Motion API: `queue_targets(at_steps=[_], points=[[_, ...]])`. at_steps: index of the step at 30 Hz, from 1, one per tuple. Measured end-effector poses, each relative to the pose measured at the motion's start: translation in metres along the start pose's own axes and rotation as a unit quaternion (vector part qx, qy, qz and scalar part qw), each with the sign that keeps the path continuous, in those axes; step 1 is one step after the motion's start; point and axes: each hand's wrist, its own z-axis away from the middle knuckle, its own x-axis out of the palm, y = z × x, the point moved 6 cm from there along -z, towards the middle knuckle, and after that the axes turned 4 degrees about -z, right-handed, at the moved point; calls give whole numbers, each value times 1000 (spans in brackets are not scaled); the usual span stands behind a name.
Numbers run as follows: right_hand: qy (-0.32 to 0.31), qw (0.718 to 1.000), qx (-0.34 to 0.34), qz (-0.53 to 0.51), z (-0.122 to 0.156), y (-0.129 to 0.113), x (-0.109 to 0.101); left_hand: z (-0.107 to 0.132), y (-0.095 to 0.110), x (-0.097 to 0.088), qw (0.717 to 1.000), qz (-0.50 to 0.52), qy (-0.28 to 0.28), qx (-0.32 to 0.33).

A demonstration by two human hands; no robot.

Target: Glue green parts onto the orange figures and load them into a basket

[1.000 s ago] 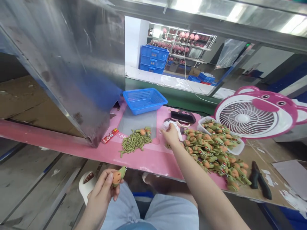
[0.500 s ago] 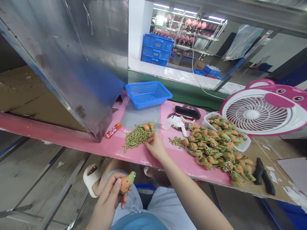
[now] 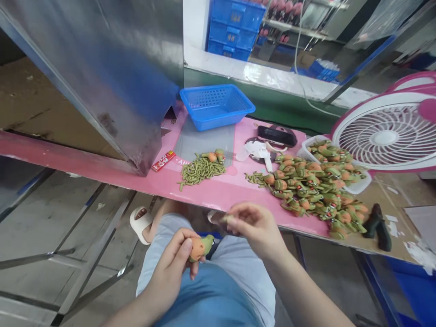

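Note:
My left hand [image 3: 173, 261] is closed around a small orange and green toy figure [image 3: 200, 249], held low over my lap with its green end pointing right. My right hand [image 3: 260, 229] hovers off the table's front edge, thumb and fingers pinched on what looks like a small green piece [image 3: 226, 219], slightly blurred. On the pink table top lies a heap of small green curved pieces [image 3: 200, 171]. Two toy figures [image 3: 215, 157] rest at the back of that heap. Farther right, a large pile of similar orange and green figures [image 3: 309, 186] spreads out.
A blue basket [image 3: 218, 106] stands behind the green pieces. Left of it rises a metal housing [image 3: 136, 81], with a red packet [image 3: 164, 161] near its base. A phone-like black object [image 3: 277, 136], a pink fan [image 3: 384, 131] and a dark two-part object [image 3: 378, 228] lie rightward.
My right hand has left the heap of green pieces and come back toward my lap, pinching a piece. My left hand has shifted slightly right with the figure. The view has tilted down.

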Motion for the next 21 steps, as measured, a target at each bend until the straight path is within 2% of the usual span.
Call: queue_targets(at_steps=[3,6,10,14,21], points=[[-65,993,8,-97,38,-3,13,3,3,7,998,-48,-37,11],[-50,993,0,-109,59,-3,12,6,9,18,995,-72,-66,9],[-1,998,-32,-56,69,-3,4,8,12,34,992,-73,-100,-21],[-8,998,-28,-51,76,-4,3,10,11,42,990,-79,-107,-42],[-3,999,-28,-25,81,-3,-3,13,11,45,988,-98,-107,-43]])
